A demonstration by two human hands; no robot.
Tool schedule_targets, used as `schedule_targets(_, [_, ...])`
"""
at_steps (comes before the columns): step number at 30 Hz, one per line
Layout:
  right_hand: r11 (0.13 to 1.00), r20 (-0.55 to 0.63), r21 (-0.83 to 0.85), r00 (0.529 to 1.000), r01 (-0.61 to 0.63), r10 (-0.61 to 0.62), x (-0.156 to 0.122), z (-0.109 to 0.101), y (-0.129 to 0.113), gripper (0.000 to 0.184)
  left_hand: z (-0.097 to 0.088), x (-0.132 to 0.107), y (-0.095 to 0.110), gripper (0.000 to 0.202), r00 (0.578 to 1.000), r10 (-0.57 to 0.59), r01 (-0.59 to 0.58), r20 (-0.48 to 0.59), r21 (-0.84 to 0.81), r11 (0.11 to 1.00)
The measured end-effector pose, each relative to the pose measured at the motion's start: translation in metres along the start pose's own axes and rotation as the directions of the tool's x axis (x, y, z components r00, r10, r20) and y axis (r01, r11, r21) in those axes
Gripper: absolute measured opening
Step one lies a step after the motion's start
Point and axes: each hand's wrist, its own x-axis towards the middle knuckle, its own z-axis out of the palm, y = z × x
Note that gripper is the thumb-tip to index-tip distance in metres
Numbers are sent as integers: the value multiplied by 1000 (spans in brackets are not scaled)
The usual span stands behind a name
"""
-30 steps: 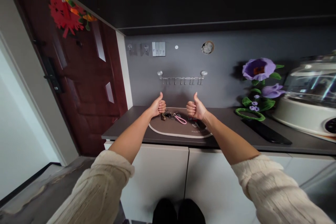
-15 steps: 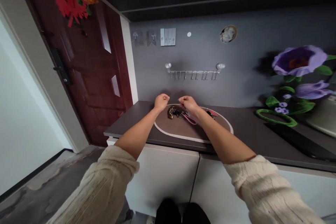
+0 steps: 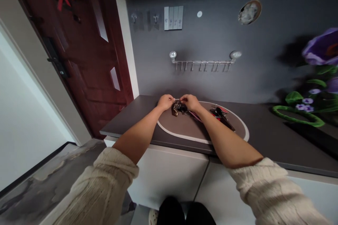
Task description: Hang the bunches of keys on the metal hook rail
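Observation:
An oval brown mat (image 3: pixel 182 129) with a pale border lies on the dark countertop. On its left part rests a bunch of keys (image 3: pixel 179 108), partly covered by my fingers. My left hand (image 3: pixel 166 102) is at the bunch's upper left, thumb and fingers pinched together. Just across from it, my right hand (image 3: pixel 191 102) also pinches, at the bunch's upper right. Whatever sits between the fingertips is too small to make out. A pink strap (image 3: pixel 195 116) shows partly behind my right wrist. Farther right on the mat lies a second bunch of dark and red items (image 3: pixel 221 115), apparently keys.
A clear rail with small hooks (image 3: pixel 203 62) is fixed to the grey wall above the mat. Purple artificial flowers (image 3: pixel 323 47) stand at the right, beside a green loop (image 3: pixel 298 116). A dark red door (image 3: pixel 92 77) is at the left.
Both hands have come down to the keys, and their fingertips are closer together. The view has tilted down and shifted, so more of the right-hand bunch shows.

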Motion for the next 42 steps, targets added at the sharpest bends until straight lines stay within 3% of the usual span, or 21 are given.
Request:
schedule_targets(8, [990, 104, -107, 991, 97, -86, 0, 4, 3, 21, 1, -2, 2, 24, 998, 31, -34, 60, 54, 998])
schedule_targets(16, [988, 24, -117, 995, 100, -97, -1, 3, 2, 20, 0, -5, 6, 22, 999, -12, 15, 41, -73, 997])
schedule_targets(21, [992, -83, -25, 989, 120, -122, 0, 2, 5, 18, 0, -6, 7, 18, 996, -80, 90, 47, -284, 954])
schedule_targets(28, [980, -183, 169, 980, 108, -77, -2, -1, 0, 15, -2, -6, 11, 6, 983, -124, 182, 139, -573, 799])
schedule_targets(33, [947, -221, 297, 974, 118, -52, -3, -2, -3, 14, -5, -7, 13, 6, 968, -135, 241, 212, -628, 740])
schedule_targets(42, [862, -249, 477, 967, 175, -58, -5, -4, -5, 10, -6, -3, 8, 8, 965, -108, 247, 239, -696, 674])
